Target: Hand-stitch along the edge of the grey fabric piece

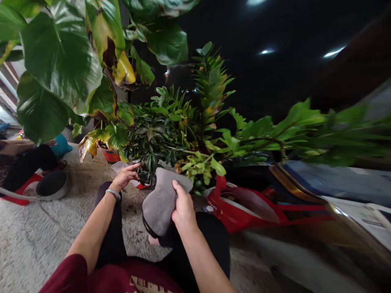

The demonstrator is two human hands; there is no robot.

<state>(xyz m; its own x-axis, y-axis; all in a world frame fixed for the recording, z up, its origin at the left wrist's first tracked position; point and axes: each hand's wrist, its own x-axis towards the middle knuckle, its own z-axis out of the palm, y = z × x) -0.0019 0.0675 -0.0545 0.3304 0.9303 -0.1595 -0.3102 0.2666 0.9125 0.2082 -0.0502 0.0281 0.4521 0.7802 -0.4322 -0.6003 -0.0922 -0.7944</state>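
My right hand [184,207] grips a soft grey sleep mask [161,199], thumb on top near its right end. A dark strap [149,226] hangs along the mask's lower left edge. My left hand [126,177] is off the mask, fingers apart and pointing toward the dark leaves [149,156] of a potted plant. A band circles my left wrist. Whether the left fingertips touch the leaves, I cannot tell. The mask hangs over the gap between my knees.
Broad-leaved plants [64,57] rise at the upper left. A red bag [226,203] stands by my right knee, beside stacked items [311,179]. At the left, another person [21,158] sits by a grey bowl [53,186] and holds something blue. Concrete floor [39,240] lies below.
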